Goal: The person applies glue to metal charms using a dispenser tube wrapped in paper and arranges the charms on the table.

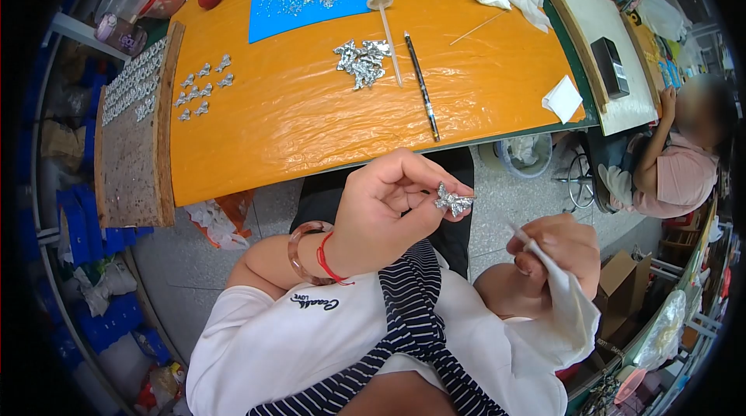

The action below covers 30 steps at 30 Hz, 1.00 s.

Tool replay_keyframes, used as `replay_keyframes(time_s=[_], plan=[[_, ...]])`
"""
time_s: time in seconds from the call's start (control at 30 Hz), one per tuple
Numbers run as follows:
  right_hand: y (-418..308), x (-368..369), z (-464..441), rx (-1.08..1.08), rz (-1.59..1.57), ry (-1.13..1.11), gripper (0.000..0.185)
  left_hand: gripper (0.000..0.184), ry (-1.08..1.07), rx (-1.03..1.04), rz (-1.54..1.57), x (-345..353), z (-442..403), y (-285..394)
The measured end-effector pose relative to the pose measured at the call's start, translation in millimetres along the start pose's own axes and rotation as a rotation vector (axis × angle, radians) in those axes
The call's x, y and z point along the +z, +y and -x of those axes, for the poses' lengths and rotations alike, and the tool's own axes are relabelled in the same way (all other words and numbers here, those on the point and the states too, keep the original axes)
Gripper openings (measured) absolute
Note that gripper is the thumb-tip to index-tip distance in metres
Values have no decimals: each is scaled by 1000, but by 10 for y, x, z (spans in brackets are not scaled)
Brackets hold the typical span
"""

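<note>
Orange tabletop [295, 120] ahead; left hand [388, 198] tightly pinching silver ornament [452, 201]; right hand [573, 246] curled around white tissue [566, 285].

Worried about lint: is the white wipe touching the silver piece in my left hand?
Apart: the head view shows floor between white wipe and silver piece.

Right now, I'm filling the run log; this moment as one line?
left hand holds silver piece; right hand holds white cloth or paper; table: silver heap
</note>
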State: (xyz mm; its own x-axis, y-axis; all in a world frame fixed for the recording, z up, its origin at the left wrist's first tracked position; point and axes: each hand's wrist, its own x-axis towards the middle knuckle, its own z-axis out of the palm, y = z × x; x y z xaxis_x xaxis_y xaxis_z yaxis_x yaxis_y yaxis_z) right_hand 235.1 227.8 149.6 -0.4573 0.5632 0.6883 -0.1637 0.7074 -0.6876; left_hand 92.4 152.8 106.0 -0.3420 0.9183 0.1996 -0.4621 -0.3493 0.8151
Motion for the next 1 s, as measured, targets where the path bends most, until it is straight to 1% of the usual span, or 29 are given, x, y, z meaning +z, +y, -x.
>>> replay_keyframes(time_s=[0.07,0.13,0.2,0.27,0.33,0.63,0.73,0.77,0.83,1.0], plan=[[59,-4,-51,-90,20,-27,38,14,-6,3,54,-5,-1,7],[96,2,-35,-101,-27,-12,36,13,-25,-1,123,-2,-2,24],[79,-2,-23,-125,41,-52,34,13,-31,-9,123,0,-2,42],[29,42,-19,-109,74,-26,32,12,-38,-18,123,4,2,41],[-25,71,-8,28,138,-15,32,12,-28,-9,146,15,10,26],[-12,131,9,71,115,32,27,16,-49,51,108,34,-1,18],[-27,149,-24,84,155,-5,27,17,-57,69,107,21,-12,3],[-20,150,-26,85,155,-5,27,17,-56,69,107,27,-15,15],[3,149,-24,60,132,5,26,17,1,15,12,43,-24,49],[25,152,-37,43,125,-13,25,16,12,5,4,34,-36,38]])
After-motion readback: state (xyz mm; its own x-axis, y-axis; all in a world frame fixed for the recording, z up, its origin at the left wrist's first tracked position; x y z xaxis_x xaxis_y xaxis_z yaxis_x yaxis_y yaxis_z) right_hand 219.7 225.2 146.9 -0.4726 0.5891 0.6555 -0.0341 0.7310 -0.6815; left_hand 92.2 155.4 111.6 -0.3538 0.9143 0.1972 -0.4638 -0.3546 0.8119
